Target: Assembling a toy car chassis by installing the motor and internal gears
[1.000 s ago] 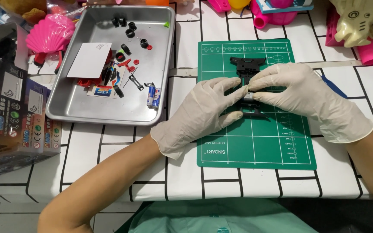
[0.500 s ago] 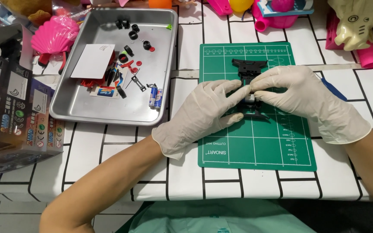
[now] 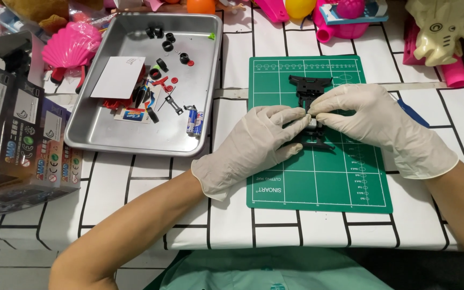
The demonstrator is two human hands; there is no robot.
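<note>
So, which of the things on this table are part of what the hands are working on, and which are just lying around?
In use:
- left hand and right hand, in white gloves, pinching a small grey part
- black plastic chassis
- green cutting mat

Lying about:
- metal tray of small parts
- pink shell toy
- cream plastic figure
- printed boxes

Black part [image 3: 311, 102] mostly under gloved fingers [image 3: 296, 115].

Both gloves [image 3: 253, 145] are creamy white. The cutting mat [image 3: 318, 182] is green with pale grid lines, the chassis [image 3: 310, 86] black. The tablecloth [image 3: 135, 188] is white with black lines, the tray [image 3: 135, 134] silver, the shell toy [image 3: 71, 47] pink.
</note>
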